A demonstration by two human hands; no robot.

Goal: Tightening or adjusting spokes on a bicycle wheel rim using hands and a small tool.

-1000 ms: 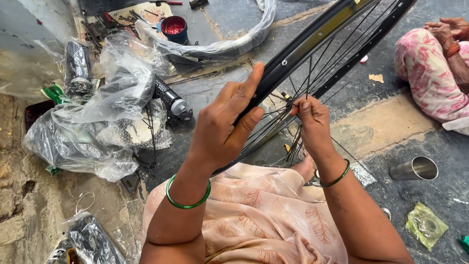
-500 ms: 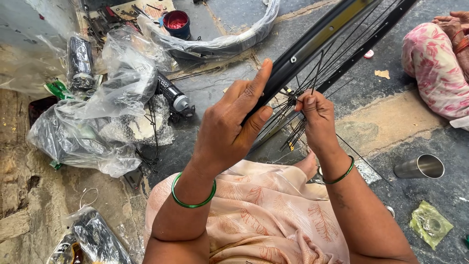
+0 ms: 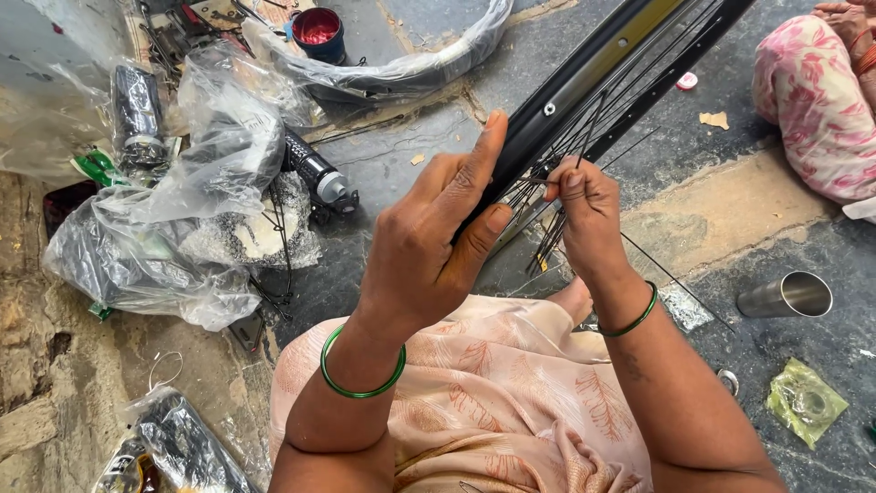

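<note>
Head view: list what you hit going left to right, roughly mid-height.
Crumpled clear plastic bags → black cylinder with silver cap → left hand gripping the black wheel rim → right hand on the spokes → steel cup lying on its side.

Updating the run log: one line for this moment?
left hand: grips wheel rim | right hand: pinches spokes | steel cup: lying on floor
</note>
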